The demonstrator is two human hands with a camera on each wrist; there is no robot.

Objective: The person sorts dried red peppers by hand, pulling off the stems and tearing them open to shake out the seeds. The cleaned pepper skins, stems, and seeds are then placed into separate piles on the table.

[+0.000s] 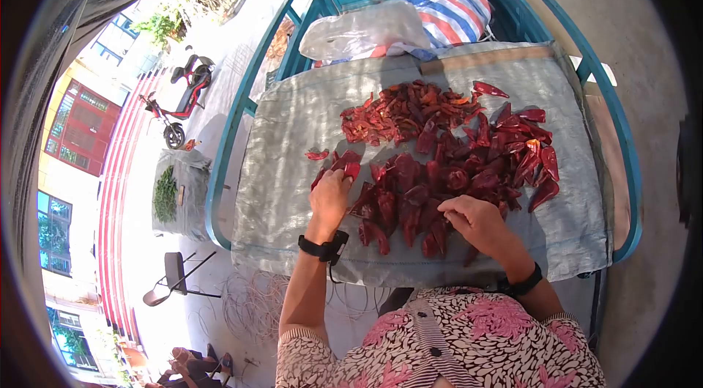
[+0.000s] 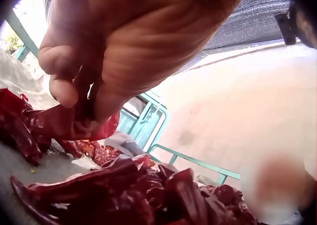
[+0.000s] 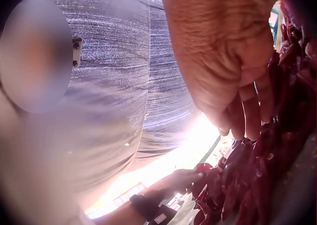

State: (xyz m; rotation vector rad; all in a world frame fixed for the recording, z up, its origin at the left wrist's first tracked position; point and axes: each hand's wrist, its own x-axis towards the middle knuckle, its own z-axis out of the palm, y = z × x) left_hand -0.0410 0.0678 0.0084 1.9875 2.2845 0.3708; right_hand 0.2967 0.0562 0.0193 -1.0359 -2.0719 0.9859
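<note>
A heap of dried dark-red peppers (image 1: 410,190) lies on a grey woven sheet (image 1: 278,205). At its left side, my left hand (image 1: 329,197) pinches a dried red pepper (image 2: 64,123) between thumb and fingers. Other whole peppers (image 2: 119,188) lie just below that hand in the left wrist view. Over the near right part of the heap hangs my right hand (image 1: 480,227). Its fingers (image 3: 251,118) point down at the peppers, with nothing showing between them in the right wrist view. Behind the heap spreads a pile of smaller, brighter red pepper pieces (image 1: 403,109).
Teal metal rails (image 1: 242,106) border the cart bed on both sides. At its back lie a striped sack (image 1: 450,7) and a clear plastic bag (image 1: 366,29). Off to the left stand a scooter (image 1: 183,98), a folding chair (image 1: 176,274) and greens (image 1: 165,194) on a covered surface.
</note>
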